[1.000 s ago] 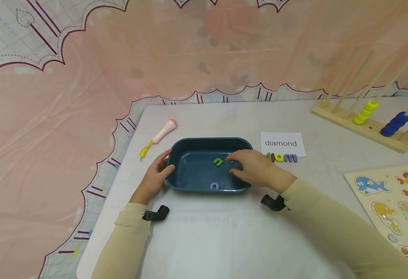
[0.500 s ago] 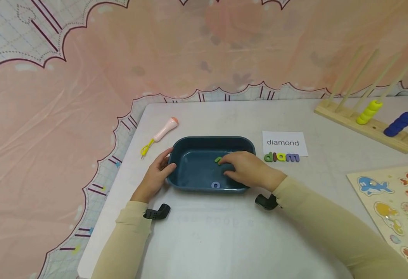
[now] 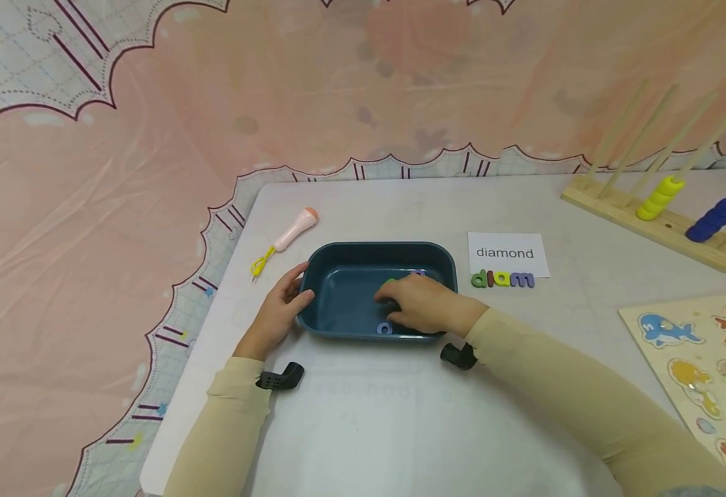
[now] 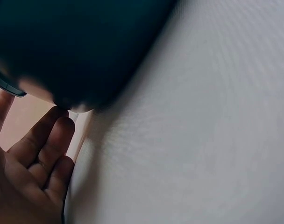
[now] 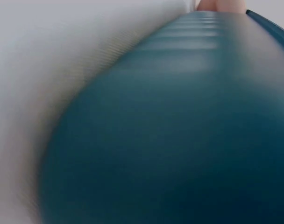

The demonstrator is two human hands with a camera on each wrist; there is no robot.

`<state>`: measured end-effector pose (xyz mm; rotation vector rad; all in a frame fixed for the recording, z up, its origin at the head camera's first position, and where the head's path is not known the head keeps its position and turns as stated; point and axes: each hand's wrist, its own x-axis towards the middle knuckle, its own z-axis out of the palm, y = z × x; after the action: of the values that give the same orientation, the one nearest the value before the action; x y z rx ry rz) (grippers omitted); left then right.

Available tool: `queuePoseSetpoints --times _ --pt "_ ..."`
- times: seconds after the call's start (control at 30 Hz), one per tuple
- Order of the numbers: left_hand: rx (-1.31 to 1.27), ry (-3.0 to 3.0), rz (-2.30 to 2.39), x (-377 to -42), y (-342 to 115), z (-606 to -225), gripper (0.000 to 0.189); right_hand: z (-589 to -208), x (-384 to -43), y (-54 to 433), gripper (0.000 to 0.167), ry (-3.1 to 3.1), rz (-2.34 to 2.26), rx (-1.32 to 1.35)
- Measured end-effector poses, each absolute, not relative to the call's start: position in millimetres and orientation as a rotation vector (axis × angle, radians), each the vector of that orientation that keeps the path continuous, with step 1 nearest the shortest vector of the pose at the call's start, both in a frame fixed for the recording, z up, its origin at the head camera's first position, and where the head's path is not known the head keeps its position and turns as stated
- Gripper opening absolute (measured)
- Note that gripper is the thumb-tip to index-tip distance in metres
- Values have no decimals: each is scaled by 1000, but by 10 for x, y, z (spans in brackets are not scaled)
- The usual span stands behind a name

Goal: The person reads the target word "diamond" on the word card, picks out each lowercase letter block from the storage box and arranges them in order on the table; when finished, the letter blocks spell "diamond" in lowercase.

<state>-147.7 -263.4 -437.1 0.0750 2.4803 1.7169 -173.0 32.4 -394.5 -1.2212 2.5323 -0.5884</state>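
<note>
A dark teal tray [image 3: 338, 324] stands on the table in the head view. My left hand [image 3: 276, 312] holds its left end, the thumb over the rim and the fingers along the outside. Fingertips [image 4: 60, 112] touch the tray's outer wall in the left wrist view. Inside the tray, my right hand [image 3: 428, 302] reaches down with thumb and forefinger apart. A green letter [image 3: 390, 281] is mostly hidden behind its fingers. A purple letter o [image 3: 384, 328] lies just below the thumb; another purple letter [image 3: 419, 273] shows behind the hand. The right wrist view shows mainly the tray's outside wall [image 5: 156, 116].
Right of the tray lies a card [image 3: 504, 254] reading "diamond", with colored letters d, i, a, m [image 3: 502, 279] along its lower edge. A pink-and-yellow tool [image 3: 285, 241] lies at left. A wooden bead rack [image 3: 655, 224] and an animal puzzle board [image 3: 698, 373] are at right.
My right hand has moved left and slightly down inside the tray, now covering most of the green letter and uncovering a purple one behind it. My left hand stays on the tray.
</note>
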Motion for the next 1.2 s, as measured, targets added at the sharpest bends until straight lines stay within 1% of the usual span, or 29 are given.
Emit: queuePoseSetpoints --times 0.33,1.2 --pt "57 2469 1725 -1488 -2625 -4383 60 -4029 -1745 278 36 2498 -586 -1226" --pt "64 2478 1722 -1496 -2637 -4399 60 -4070 -1783 229 37 2495 -564 -1207"
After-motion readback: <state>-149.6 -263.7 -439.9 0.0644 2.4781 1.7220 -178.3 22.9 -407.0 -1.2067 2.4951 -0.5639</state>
